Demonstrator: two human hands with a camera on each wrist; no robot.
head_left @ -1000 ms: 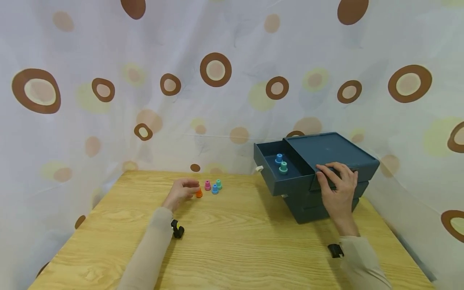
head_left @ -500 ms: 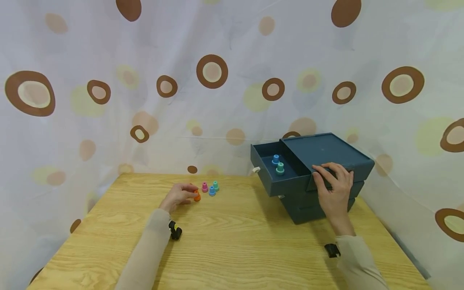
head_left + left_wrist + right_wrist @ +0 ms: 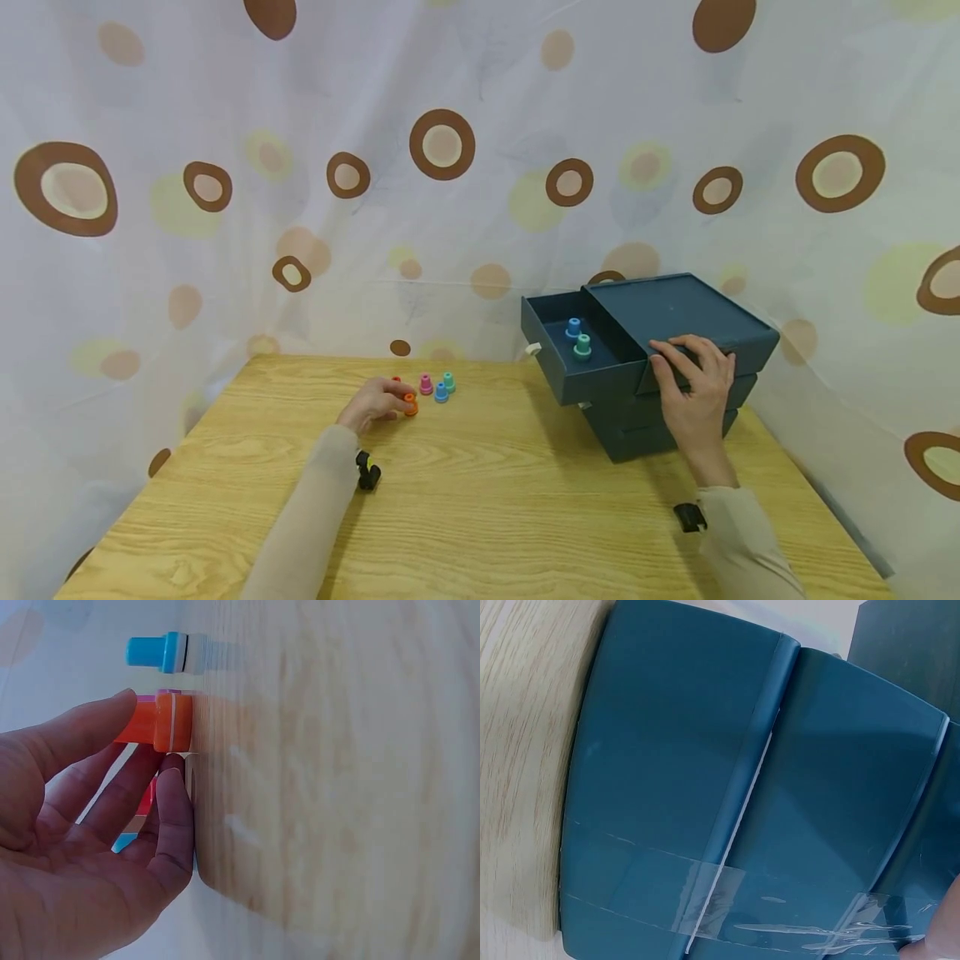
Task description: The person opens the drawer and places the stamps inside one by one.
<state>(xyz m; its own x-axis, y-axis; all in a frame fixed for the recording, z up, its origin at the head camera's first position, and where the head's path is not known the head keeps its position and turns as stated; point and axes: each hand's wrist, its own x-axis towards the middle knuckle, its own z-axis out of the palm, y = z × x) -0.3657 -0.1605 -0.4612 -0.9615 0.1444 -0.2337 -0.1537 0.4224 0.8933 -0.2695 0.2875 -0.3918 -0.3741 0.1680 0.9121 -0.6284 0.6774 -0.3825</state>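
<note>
At the left rear of the table, my left hand (image 3: 375, 402) has its thumb and fingers around an orange toy stamp (image 3: 410, 405). In the left wrist view the thumb tip overlaps the top of this stamp (image 3: 172, 724), whose base is right at the wood. Pink (image 3: 426, 385), blue (image 3: 441, 393) and green (image 3: 448, 382) stamps stand just right of it; a red stamp (image 3: 397, 379) is mostly hidden behind the hand. My right hand (image 3: 697, 392) grips the front top edge of a dark blue drawer unit (image 3: 678, 312), fingers over the top, thumb against the side.
The unit's top drawer (image 3: 558, 385) is pulled out to the left, with a blue stamp (image 3: 573, 327) and a green stamp (image 3: 582, 347) inside. The wooden table (image 3: 480, 500) meets a patterned curtain (image 3: 480, 225) at the back. Clear tape (image 3: 727, 900) runs along the unit's side.
My left thumb and fingers have come down around the orange stamp, and the red one now peeks out behind them. The right hand stays in place on the drawer unit.
</note>
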